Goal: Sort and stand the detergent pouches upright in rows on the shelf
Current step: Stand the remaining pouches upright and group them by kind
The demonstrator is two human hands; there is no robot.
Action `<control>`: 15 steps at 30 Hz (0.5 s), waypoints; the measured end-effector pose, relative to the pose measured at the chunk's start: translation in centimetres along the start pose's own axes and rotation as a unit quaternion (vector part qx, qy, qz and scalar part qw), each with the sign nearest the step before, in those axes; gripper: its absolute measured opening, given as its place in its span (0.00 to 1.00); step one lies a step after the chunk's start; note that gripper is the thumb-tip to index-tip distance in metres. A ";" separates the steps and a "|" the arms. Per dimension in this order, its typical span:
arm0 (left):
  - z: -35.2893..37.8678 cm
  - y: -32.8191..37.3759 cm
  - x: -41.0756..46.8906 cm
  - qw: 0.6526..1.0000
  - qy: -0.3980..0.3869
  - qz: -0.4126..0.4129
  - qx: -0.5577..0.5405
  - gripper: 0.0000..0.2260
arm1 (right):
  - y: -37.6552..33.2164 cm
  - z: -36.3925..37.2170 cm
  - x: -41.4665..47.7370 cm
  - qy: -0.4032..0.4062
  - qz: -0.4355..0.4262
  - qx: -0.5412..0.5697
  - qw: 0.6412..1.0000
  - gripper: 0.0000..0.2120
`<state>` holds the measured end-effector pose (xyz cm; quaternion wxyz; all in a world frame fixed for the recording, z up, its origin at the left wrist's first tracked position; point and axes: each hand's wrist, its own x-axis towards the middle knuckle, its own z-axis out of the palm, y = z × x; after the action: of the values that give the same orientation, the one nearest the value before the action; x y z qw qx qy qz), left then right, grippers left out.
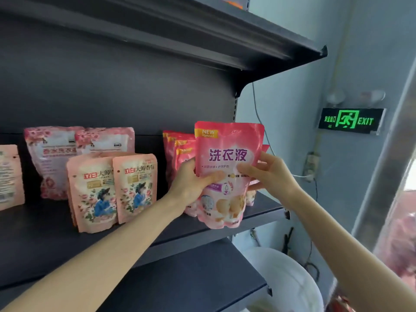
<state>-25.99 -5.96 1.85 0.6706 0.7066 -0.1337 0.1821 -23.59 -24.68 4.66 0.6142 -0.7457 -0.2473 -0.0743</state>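
Note:
A bright pink detergent pouch (227, 154) with purple lettering stands upright at the right end of the dark shelf (40, 242). My left hand (191, 183) grips its left side, thumb across the front. My right hand (270, 172) holds its right edge. Behind it stands a row of several matching pink pouches (177, 149). Two peach pouches with a blue figure (135, 188) stand mid-shelf, in front of two pale rose-patterned pouches (54, 149).
Another peach pouch (10, 176) shows at the left edge. An upper shelf (225, 37) overhangs. A lower shelf (202, 278) sits beneath. On the wall to the right hangs a green exit sign (351, 120); a white round object (283, 280) lies below.

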 end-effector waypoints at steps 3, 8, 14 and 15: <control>3.4 -2.1 2.3 1.000 -0.011 -0.018 -0.017 0.13 | 2.6 -3.1 1.5 0.003 0.023 -0.005 1.000 0.13; 8.0 -5.2 6.1 1.000 0.007 -0.020 0.002 0.12 | 6.3 -7.7 4.7 -0.013 0.030 0.009 0.999 0.11; 12.0 -8.1 8.4 0.996 0.077 -0.008 0.044 0.12 | 10.7 -11.0 8.4 -0.062 0.035 0.041 0.997 0.10; 12.5 -8.5 8.4 0.994 0.095 -0.007 0.054 0.12 | 11.2 -11.3 8.8 -0.071 0.036 0.051 0.996 0.10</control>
<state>-13.77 -17.36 -2.58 0.6422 0.7224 -0.0547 0.2505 -8.61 -34.42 1.07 0.6349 -0.7249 -0.2668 0.0137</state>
